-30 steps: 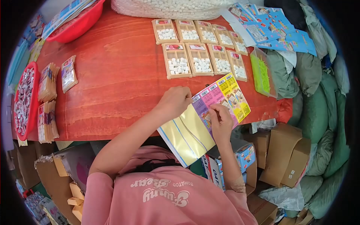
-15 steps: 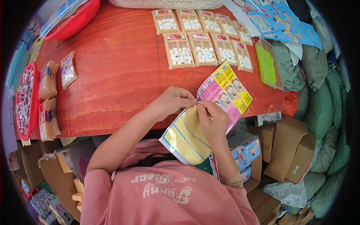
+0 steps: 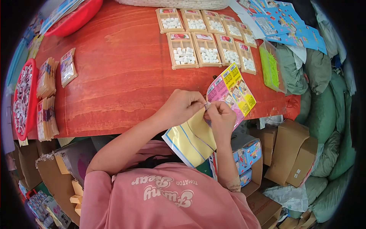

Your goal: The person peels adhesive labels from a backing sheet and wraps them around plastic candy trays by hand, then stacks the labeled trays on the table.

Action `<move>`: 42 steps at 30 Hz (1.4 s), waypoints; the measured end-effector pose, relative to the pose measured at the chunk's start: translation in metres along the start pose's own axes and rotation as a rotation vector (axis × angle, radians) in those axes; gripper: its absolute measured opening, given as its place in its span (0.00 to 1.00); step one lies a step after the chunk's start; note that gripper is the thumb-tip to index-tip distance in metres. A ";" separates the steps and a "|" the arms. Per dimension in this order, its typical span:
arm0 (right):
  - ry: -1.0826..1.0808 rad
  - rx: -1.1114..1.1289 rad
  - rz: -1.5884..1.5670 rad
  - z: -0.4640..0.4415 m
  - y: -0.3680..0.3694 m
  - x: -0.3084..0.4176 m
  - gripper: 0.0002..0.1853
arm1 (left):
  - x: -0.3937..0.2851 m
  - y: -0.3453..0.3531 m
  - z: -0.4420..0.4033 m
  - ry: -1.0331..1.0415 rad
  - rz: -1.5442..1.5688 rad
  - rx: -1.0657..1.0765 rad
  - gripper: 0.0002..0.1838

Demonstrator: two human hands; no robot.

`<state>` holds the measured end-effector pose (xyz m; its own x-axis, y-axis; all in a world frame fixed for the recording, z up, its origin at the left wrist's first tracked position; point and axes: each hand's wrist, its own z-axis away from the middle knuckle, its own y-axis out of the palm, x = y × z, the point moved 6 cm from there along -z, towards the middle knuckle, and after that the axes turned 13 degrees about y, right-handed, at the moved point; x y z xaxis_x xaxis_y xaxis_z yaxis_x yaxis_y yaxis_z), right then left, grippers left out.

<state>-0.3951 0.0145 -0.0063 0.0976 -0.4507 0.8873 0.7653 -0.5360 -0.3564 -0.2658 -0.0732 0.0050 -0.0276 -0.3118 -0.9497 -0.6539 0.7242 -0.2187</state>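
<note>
A printed sheet [image 3: 189, 140] spans both hands, bent so a plain yellow side with blue lines faces up near my body. Its pink and yellow printed part [image 3: 234, 91] extends beyond my fingers over the table edge. My left hand [image 3: 187, 107] is closed in a pinch at the sheet's upper edge. Close beside it, my right hand [image 3: 221, 116] pinches the same edge. A small pale bit shows between the fingertips; I cannot tell whether it is a corner of the sheet. Beyond the hands stand two rows of trays [image 3: 184, 53] holding white pieces.
Green sticks fill a clear box [image 3: 271, 66] on the right. Blue printed sheets [image 3: 282, 23] lie behind it. On the left are stacked packs [image 3: 47, 78], a single pack [image 3: 68, 68] and a red basket [image 3: 34, 97] of small wrapped items. Cardboard boxes [image 3: 288, 152] stand below the table.
Both hands have shifted slightly to the right along the sheet's edge, still pinching close together. The view has tilted a little; things on the table stay where they were.
</note>
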 end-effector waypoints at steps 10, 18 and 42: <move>-0.452 0.248 0.011 0.011 -0.001 0.028 0.06 | 0.023 -0.004 -0.029 -0.084 -0.022 0.228 0.08; -1.064 0.151 0.470 0.000 -0.016 0.072 0.06 | 0.013 -0.006 -0.055 0.057 -0.200 0.396 0.10; -0.307 -0.003 -0.607 -0.044 -0.080 0.050 0.04 | 0.030 -0.058 -0.075 0.448 -1.153 0.039 0.33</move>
<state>-0.4792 0.0033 0.0531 -0.1728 0.1533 0.9730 0.7399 -0.6319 0.2310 -0.2849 -0.1708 0.0064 0.2887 -0.9566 -0.0393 -0.4451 -0.0977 -0.8901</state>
